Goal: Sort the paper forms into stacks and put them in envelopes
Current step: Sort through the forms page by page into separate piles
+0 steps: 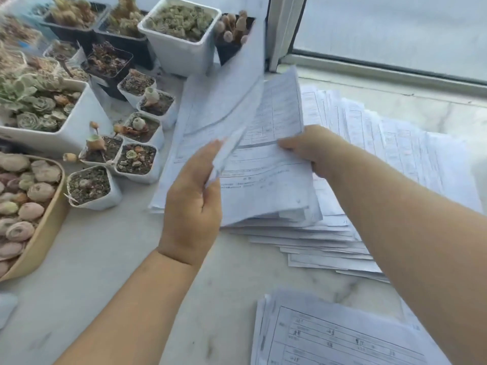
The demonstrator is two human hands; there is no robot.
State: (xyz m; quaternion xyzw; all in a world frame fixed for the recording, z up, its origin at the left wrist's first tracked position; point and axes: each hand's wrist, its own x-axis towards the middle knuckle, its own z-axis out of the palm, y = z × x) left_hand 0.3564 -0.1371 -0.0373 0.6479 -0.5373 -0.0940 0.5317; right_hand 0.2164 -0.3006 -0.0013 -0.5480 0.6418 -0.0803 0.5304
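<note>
Nearest pile: sorted forms lie flat on the marble sill, close under my right forearm, no envelopes in sight
Left hand: fingers curled round the lower edge of a raised sheaf, thumb on top, pages bowing up toward the plant pots
Right hand: fingertips pinch the edge of the top form on the fanned heap
Step, as I judge it: peel one sheet and read its heading
Doing it well: slide my thumb so only one page lifts, keep the sheaf low, away from the soil
</note>
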